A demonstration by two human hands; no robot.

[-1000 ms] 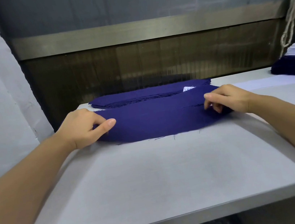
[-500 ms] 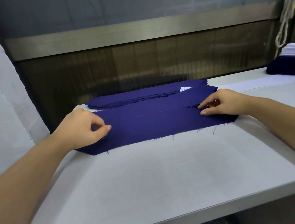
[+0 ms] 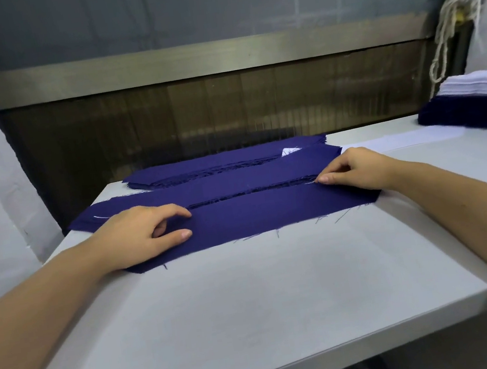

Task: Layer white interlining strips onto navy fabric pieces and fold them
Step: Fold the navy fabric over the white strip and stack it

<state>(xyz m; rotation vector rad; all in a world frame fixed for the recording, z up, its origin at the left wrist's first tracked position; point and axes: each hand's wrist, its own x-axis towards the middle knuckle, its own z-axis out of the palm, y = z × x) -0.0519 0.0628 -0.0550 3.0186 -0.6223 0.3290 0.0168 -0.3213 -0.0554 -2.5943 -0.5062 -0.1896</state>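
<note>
Head view: navy fabric piece (image 3: 255,214) lengthwise left-to-right

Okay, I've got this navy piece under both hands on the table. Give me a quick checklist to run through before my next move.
1. Navy piece lying flat on the table: ok.
2. Left hand resting on its left end: ok.
3. Right hand pinching the far edge at the right end: ok.
4. White lining fully covered: not ok, a white sliver shows beside the left hand.
5. Next white strip ready: probably ok, one lies on the table to the right.
6. Near edge clean: not ok, loose threads stick out.
</note>
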